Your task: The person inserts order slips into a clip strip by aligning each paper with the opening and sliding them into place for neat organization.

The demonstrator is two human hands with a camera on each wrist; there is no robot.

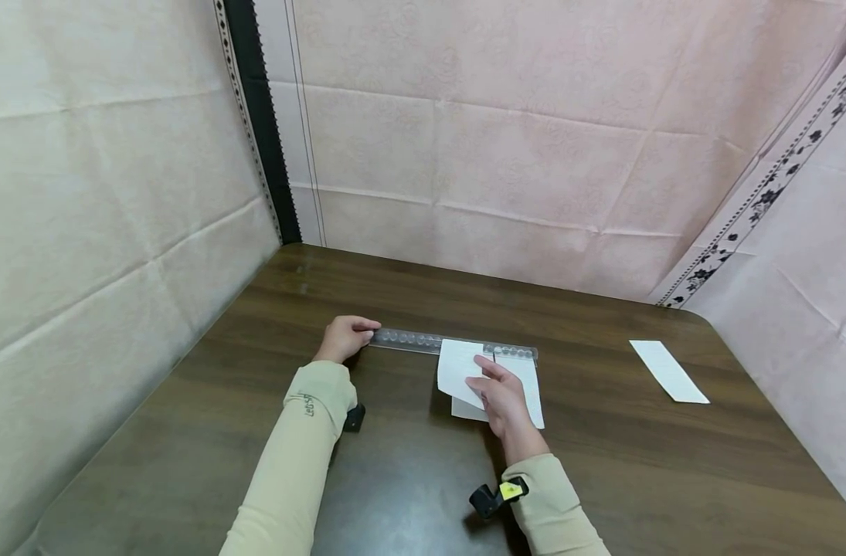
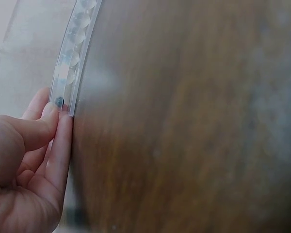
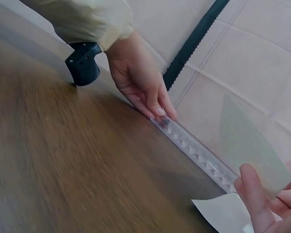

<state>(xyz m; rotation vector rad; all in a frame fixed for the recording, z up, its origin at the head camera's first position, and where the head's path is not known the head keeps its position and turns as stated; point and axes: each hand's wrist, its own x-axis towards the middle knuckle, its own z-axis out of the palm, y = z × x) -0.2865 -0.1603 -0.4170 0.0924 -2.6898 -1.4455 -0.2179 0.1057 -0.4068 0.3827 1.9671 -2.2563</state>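
Note:
My left hand pinches the left end of a clear plastic ruler, which has a row of round shapes along it. In the left wrist view the thumb and fingers clasp that end of the ruler. My right hand holds a white sheet of paper between thumb and fingers, over the ruler's right half. In the right wrist view this sheet stands raised and curved. Another piece of white paper lies beneath the hand, touching the ruler.
A narrow white paper strip lies on the right of the brown wooden table. Light cloth curtains hang behind the table and at both sides. Black cameras are strapped to the wrists.

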